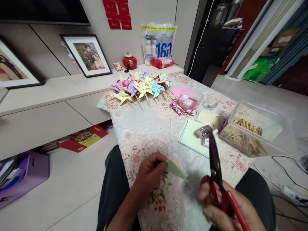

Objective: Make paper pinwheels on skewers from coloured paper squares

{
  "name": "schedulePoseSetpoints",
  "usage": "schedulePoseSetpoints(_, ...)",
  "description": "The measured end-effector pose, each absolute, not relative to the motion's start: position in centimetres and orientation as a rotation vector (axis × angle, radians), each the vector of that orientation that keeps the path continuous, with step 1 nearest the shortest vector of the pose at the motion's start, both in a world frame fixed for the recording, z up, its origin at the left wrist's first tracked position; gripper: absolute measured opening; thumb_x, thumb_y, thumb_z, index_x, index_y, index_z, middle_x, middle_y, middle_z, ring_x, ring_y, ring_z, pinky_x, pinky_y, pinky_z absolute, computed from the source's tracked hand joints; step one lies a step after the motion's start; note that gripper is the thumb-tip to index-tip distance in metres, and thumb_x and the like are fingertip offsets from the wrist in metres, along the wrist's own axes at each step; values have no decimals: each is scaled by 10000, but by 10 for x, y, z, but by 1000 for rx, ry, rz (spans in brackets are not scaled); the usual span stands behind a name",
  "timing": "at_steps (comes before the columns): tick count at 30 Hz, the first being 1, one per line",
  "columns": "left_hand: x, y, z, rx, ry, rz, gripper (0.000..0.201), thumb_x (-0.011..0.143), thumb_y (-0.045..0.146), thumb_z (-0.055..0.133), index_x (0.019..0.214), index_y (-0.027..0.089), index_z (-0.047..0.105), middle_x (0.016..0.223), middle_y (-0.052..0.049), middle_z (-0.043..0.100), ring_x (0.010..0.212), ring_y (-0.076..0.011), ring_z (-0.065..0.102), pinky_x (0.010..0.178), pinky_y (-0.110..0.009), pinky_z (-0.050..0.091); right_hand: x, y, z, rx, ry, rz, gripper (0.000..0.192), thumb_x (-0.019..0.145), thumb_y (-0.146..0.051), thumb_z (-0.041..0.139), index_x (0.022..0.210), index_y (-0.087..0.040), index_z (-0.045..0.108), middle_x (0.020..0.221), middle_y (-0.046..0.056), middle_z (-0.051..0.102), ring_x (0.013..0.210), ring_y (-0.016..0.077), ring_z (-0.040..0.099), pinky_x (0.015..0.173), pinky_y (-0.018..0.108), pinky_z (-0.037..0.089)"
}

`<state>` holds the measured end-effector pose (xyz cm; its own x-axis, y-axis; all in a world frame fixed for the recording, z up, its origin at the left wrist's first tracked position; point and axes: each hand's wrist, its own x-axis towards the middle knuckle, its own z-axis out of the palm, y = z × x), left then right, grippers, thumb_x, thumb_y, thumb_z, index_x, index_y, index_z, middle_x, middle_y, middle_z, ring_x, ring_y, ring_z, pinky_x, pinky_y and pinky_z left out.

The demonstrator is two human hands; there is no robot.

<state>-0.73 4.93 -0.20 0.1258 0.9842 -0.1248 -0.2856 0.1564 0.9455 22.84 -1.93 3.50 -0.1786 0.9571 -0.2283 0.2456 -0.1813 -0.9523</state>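
Observation:
My left hand pinches a folded piece of pale green paper above the floral tablecloth. To the right, my right hand grips red-handled scissors, their dark blades pointing up and away from me. The scissors and the paper are apart, and the right hand is slightly blurred. Beyond them lies a stack of green and blue paper sheets with a small metal box on it. A single wooden stick rests on the cloth ahead of my left hand.
Paper pinwheels on sticks are heaped at the table's far end. Paper strips lie near a clear bowl. A clear plastic bin holding sticks stands at the right. Behind is a white cabinet with framed photos.

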Motion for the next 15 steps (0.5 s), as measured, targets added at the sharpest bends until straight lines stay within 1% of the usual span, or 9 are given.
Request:
schedulePoseSetpoints(1,-5,49,-1,1050,1022,1158,90,867,272,661,808,205,675,745,7,590,697,-126,523,653,-248,414,223,-13,35,-1425,-1368,1323,266,812,-435,746,1012,-267,694,920,64,745,632,176,662,571,248,559)
schedulePoseSetpoints(2,-2,49,0,1170,1056,1160,96,881,259,637,809,206,671,748,3,593,704,-133,532,656,-258,415,217,-6,35,-1413,-1299,1221,278,809,-431,752,1024,-266,685,927,64,757,606,163,659,543,233,554)
schedulePoseSetpoints(3,0,49,0,1291,1081,1157,104,891,244,618,809,205,669,756,-2,600,717,-140,543,665,-268,418,210,1,36,-1424,-1282,1223,292,820,-423,746,1054,-265,673,958,69,761,635,167,676,577,243,571)
schedulePoseSetpoints(5,3,49,1,1489,1120,1168,108,893,209,603,805,203,666,768,-7,614,729,-146,561,678,-278,422,197,14,38,-1423,-1301,1141,274,835,-429,722,1035,-251,665,871,52,756,611,166,675,556,242,568)
schedulePoseSetpoints(7,4,50,1,1597,1147,1196,92,886,180,604,822,204,665,771,-6,628,730,-145,576,686,-280,431,187,24,40,-1436,-1429,1040,228,846,-390,703,1012,-240,658,794,29,730,643,180,689,585,255,572)
schedulePoseSetpoints(11,4,51,-2,1643,1154,1247,84,865,150,611,869,209,671,793,-7,655,738,-147,603,692,-279,452,175,39,41,-1436,-1665,830,82,857,-297,641,881,-223,615,676,-10,632,651,183,668,645,282,561)
schedulePoseSetpoints(13,4,49,-4,1602,1152,1236,82,858,157,617,875,213,674,794,-6,660,732,-148,605,691,-278,457,173,46,40,-1426,-1670,825,65,851,-275,630,852,-219,599,672,-15,605,643,176,647,640,283,547)
schedulePoseSetpoints(15,3,47,-5,1482,1135,1243,88,834,187,659,912,221,680,839,-12,674,777,-160,618,721,-281,472,172,53,40,-1402,-1584,937,89,822,-272,660,854,-214,601,671,-17,593,647,174,632,610,274,531)
